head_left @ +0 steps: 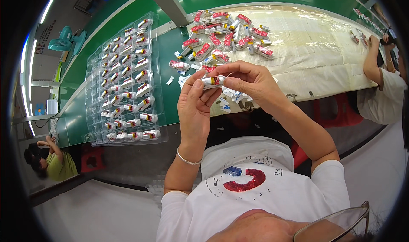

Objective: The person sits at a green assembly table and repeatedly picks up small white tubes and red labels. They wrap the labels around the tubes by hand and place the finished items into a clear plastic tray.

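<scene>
In front of my chest, over the table edge, I hold up a small white oblong piece (pixel 212 82) with a red and gold band. My left hand (pixel 192 101) has its thumb and fingers closed around it from the left. The thumb and forefinger of my right hand (pixel 255 83) pinch its right end; just what the fingertips touch there is too small to make out. Beyond my hands lies a heap of white oblong pieces with red printed faces (pixel 228 39). Small white and blue paper scraps (pixel 240 96) are scattered beneath my hands.
At left, a clear plastic tray (pixel 94 67) holds rows of similar banded white pieces on the green table (pixel 73 106). A pale sheet (pixel 311 50) covers the right side. A metal post (pixel 168 3) rises behind. Other people sit at far left and right; a teal fan (pixel 64 39) stands upper left.
</scene>
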A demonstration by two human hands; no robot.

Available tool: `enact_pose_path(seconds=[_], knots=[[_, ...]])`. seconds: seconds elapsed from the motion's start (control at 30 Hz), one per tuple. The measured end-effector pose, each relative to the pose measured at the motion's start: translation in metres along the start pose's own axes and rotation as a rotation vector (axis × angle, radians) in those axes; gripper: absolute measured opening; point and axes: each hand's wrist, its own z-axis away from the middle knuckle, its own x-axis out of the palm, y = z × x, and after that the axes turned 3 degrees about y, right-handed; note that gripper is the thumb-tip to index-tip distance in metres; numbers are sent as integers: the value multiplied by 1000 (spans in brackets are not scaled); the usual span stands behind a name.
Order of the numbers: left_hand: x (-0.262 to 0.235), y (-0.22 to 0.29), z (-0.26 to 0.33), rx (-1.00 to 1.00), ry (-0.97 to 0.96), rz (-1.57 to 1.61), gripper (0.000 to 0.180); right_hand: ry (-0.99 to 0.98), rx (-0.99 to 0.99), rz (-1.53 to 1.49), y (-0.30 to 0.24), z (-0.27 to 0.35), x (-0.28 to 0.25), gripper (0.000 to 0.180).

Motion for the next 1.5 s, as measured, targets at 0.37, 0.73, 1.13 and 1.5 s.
enact_pose_path(seconds=[0.37, 0.73, 1.13, 1.5], knots=[[-4, 7, 5, 510, -141, -564, 32, -2, -37, -66, -4, -1, 10, 37], [-10, 21, 4, 159, -61, -430, 25, -6, 344, -329, 9, -11, 5, 20], [-5, 16, 6, 298, -42, -591, 20, 68, 278, -265, 10, -9, 10, 24], [-20, 58, -1, 466, -222, -1083, 24, -62, 176, 18, 9, -19, 20, 35]])
